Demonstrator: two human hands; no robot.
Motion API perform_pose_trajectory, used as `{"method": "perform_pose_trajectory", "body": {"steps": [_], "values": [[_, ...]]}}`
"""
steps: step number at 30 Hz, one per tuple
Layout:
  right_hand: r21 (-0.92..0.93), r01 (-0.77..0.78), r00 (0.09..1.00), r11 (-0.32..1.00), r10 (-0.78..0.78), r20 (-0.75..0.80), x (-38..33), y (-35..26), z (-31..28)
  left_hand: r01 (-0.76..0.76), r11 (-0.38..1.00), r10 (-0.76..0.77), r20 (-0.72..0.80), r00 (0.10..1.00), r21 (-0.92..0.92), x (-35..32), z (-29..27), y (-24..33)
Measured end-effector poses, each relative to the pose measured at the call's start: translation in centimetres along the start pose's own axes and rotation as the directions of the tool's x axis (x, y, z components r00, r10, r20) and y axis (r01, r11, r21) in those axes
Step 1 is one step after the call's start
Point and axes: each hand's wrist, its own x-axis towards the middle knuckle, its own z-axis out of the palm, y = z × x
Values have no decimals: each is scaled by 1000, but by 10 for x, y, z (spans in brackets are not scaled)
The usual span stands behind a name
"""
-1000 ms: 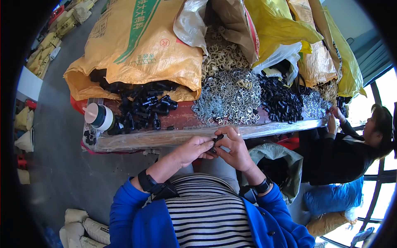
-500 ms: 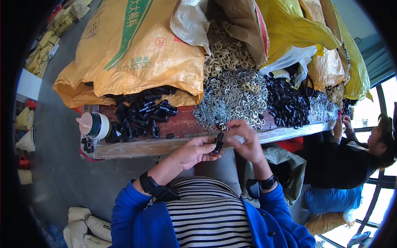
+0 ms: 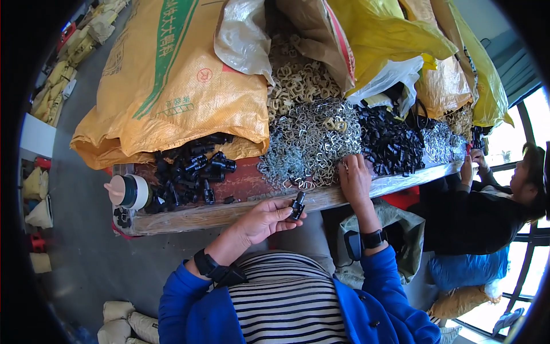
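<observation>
Between the thumb and fingers of my left hand (image 3: 264, 221) is a small black plastic fitting (image 3: 297, 207) with a narrow stem on top. It is held just off the table's front edge. My right hand (image 3: 355, 179) reaches onto the table, fingers closed together and bent down at the border of two piles. One is a heap of silvery metal clips (image 3: 321, 135); the other is a pile of small black plastic pieces (image 3: 395, 140). Its fingertips are partly hidden, so I cannot see what they pinch. More black fittings (image 3: 195, 166) spill out at the left.
A big orange woven sack (image 3: 189, 80) lies over the left of the table (image 3: 240, 179). Behind the clips are cream-coloured rings (image 3: 303, 80). Yellow bags (image 3: 389, 34) stand at the back right. A lidded cup (image 3: 129, 191) sits at the left corner. Another person (image 3: 475, 212) works at the right.
My right hand has moved away from the fitting, rightward to the edge of the piles. My left hand keeps hold of the fitting. The whole view has shifted slightly.
</observation>
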Motion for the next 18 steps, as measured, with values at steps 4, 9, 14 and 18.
{"method": "perform_pose_trajectory", "body": {"steps": [4,9,14,18], "values": [[13,-22,1000,1000,22,-1,1,-5,-3,-37,999,37,-11,999,-3,-7,5,-4],[37,-20,1000,999,20,8,-2,1,0,-73,997,73,-17,997,-8,-20,12,-10],[167,15,991,986,8,-133,-8,12,0,-111,994,111,-40,993,-16,-28,11,-14],[57,-37,995,998,42,-87,-9,7,2,-117,993,115,-58,992,-33,-26,10,-14]]}}
